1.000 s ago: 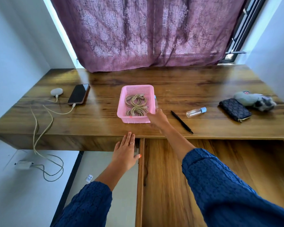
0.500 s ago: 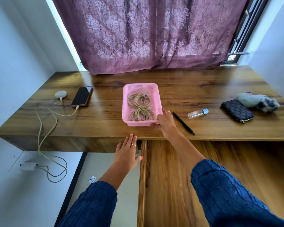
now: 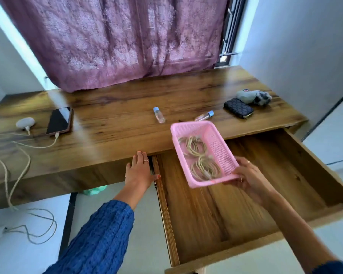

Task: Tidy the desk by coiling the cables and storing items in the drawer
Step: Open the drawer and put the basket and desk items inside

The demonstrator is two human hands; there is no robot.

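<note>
My right hand [image 3: 248,179] grips the near right corner of a pink mesh basket [image 3: 219,145] and holds it in the air over the open wooden drawer [image 3: 216,210]. Two coiled beige cables [image 3: 199,157] lie inside the basket. The basket's far end still overlaps the desk [image 3: 117,125] edge. My left hand [image 3: 139,173] rests with straight fingers against the desk's front edge, just left of the drawer's side rail.
Two small clear bottles [image 3: 158,115] [image 3: 204,116], a dark wallet [image 3: 238,108] and a grey plush toy [image 3: 253,96] lie on the desk's right part. A phone [image 3: 59,120] and a white charger [image 3: 25,123] with loose cable [image 3: 18,169] sit at the left.
My right hand has lifted the basket off the desk and carried it right and toward me, over the drawer. A second bottle, hidden behind the basket before, now shows. The left hand stays.
</note>
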